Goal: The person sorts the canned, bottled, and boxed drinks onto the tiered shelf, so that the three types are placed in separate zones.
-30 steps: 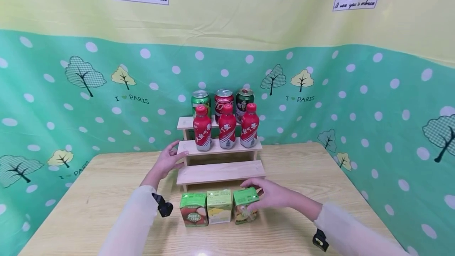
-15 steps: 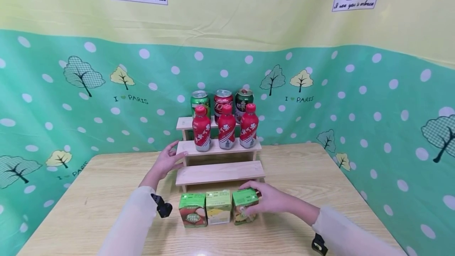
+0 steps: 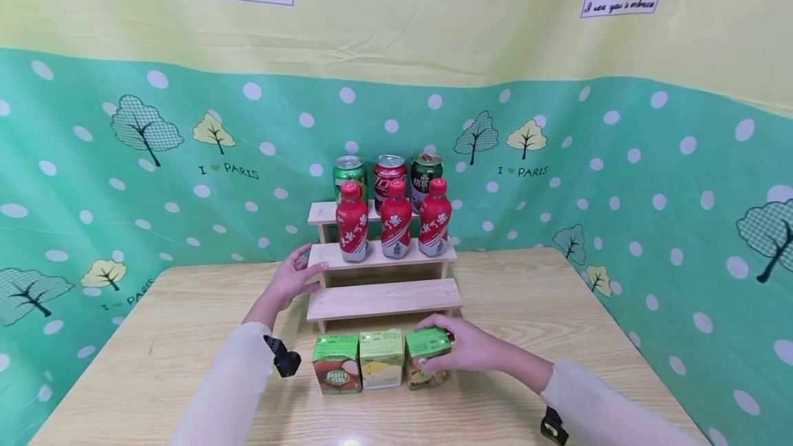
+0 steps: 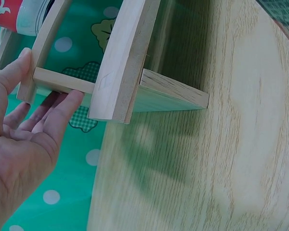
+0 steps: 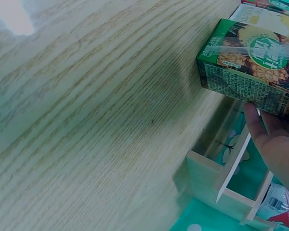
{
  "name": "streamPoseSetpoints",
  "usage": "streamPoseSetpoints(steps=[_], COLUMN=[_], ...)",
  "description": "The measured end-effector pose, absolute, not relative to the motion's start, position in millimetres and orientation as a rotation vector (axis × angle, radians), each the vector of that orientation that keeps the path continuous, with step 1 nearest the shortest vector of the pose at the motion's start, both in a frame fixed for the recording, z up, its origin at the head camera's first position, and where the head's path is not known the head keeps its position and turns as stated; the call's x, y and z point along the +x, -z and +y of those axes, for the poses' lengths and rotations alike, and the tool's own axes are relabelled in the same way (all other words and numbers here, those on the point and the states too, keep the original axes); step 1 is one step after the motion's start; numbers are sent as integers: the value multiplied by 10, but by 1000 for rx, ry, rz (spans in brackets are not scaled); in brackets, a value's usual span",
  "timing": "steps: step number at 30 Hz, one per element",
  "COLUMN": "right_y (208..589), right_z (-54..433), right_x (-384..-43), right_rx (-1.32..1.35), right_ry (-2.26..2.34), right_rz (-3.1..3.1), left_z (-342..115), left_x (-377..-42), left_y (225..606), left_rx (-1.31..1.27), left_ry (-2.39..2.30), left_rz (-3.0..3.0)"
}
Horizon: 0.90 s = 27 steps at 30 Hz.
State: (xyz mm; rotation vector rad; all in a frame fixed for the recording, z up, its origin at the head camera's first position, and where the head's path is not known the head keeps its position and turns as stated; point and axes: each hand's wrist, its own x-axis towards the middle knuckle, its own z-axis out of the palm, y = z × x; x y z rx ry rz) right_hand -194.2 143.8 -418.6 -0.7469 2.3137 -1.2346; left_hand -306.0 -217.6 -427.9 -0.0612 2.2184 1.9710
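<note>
A three-tier wooden display shelf [image 3: 384, 300] stands on the table. My left hand [image 3: 288, 283] holds its left side, the thumb over the middle tier and the fingers around the side frame [image 4: 62, 80]. In front of the shelf, three juice boxes stand in a row: a red-and-green one [image 3: 337, 363] at left, a pale yellow one [image 3: 381, 362] in the middle, and a green one with pineapple pictures [image 5: 250, 60] at right. My right hand [image 3: 464, 348] grips that right-hand box from its right side, thumb at the front and fingers behind. The box stands upright.
Three red bottles [image 3: 396, 222] stand on the middle tier. Behind them, a green can [image 3: 350, 171], a red can [image 3: 390, 169] and a dark green can [image 3: 426, 169] line the top tier. The lowest tier is bare wood. A polka-dot cloth [image 3: 248, 129] hangs behind the table.
My right thumb and fingers have drawn in closer around the right-hand juice box. The left hand stays on the shelf, and the boxes keep their places.
</note>
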Motion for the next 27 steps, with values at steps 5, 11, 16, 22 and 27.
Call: streamPoseSetpoints(steps=[5,11,16,22,27], right_y=[4192,4197,4196,4180,4167], right_z=[1432,1434,1450,1464,1488], right_x=[-1940,-1944,-1957,-1961,-1950], right_rx=[-729,-757,-780,-780,-774], right_ry=[1237,1238,1226,1224,1212], right_rz=[2319,2321,2331,2342,2363], left_z=[-2176,-2176,-2174,-2173,-2178], left_x=[-3049,-3050,-3054,-3058,-3053], left_y=[4270,4259,4256,4251,4259], left_rx=[-61,-58,-60,-56,-59], left_ry=[-1959,-1957,-1961,-1960,-1955], left_rz=[2225,2226,2224,2227,2230])
